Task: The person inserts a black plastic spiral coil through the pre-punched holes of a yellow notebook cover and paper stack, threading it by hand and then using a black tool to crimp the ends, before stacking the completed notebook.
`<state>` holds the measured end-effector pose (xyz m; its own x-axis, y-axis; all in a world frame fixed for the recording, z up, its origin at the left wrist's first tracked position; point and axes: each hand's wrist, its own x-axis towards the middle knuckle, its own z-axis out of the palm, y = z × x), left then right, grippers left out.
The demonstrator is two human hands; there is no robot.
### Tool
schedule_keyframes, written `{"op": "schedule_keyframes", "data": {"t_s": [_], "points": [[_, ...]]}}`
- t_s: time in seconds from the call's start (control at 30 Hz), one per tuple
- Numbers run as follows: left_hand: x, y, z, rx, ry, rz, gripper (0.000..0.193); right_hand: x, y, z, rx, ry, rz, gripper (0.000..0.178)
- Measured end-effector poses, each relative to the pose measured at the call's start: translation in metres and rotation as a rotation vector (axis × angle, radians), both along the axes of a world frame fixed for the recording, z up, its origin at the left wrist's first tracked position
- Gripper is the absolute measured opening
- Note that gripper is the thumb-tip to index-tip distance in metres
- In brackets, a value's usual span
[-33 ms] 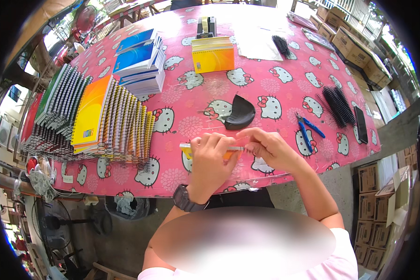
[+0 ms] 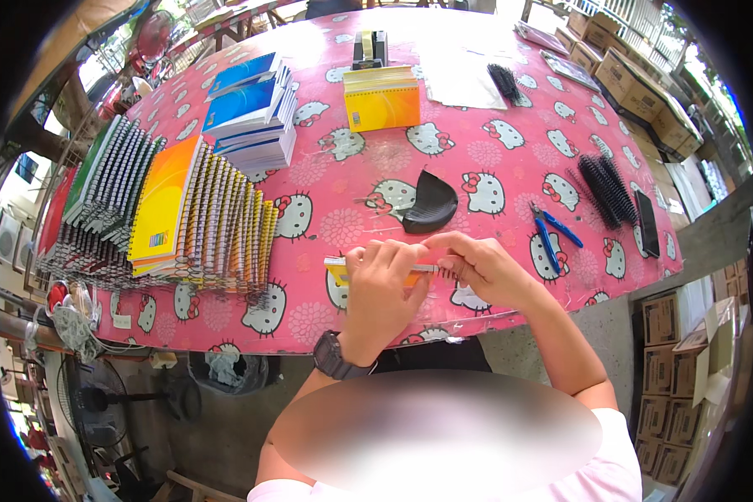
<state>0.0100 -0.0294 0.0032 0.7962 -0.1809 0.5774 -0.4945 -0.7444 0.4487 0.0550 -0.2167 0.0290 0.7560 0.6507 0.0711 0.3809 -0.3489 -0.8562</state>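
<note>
My left hand [image 2: 383, 280], a dark watch on its wrist, is closed over a small yellow-orange notebook [image 2: 336, 270] near the table's front edge. Pages and cover show on both sides of my fingers. At the notebook's right end, my right hand [image 2: 484, 266] pinches a thin dark spiral binding wire [image 2: 446, 273]. How far the wire runs into the notebook is hidden by my fingers. Just beyond my hands lies a curved black pad-like piece [image 2: 430, 203]. Blue-handled cutting pliers [image 2: 552, 241] rest to the right.
Stacks of spiral-bound yellow notebooks [image 2: 167, 205] and green ones [image 2: 100, 180] stand at left, with blue-covered booklets [image 2: 247, 105] behind. Farther back are more yellow booklets [image 2: 383, 107] and a tape dispenser [image 2: 370, 50]. Black binding coils [image 2: 607, 191] and a phone [image 2: 647, 224] lie at right.
My right fingers have shifted slightly, and more of the spiral wire shows below them at the notebook's right end. My left hand and the notebook have moved very little.
</note>
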Motion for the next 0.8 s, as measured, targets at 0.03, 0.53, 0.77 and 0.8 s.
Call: {"op": "schedule_keyframes", "data": {"t_s": [0.03, 0.53, 0.77, 0.8], "points": [[0.0, -0.001, -0.001, -0.007, 0.01, -0.016, 0.022, 0.002, 0.0, 0.0, -0.008, 0.061, -0.008, 0.03], [0.002, -0.001, 0.0, 0.091, 0.005, -0.035, 0.017, 0.089, 0.017, -0.037, -0.436, -0.431, -0.117, 0.064], [0.002, 0.01, -0.001, 0.125, -0.046, 0.107, 0.027, 0.074, -0.021, -0.026, 0.036, 0.174, 0.016, 0.057], [0.004, 0.02, -0.007, 0.129, -0.011, 0.088, 0.029, 0.069, -0.028, -0.026, 0.173, 0.327, 0.071, 0.06]]}}
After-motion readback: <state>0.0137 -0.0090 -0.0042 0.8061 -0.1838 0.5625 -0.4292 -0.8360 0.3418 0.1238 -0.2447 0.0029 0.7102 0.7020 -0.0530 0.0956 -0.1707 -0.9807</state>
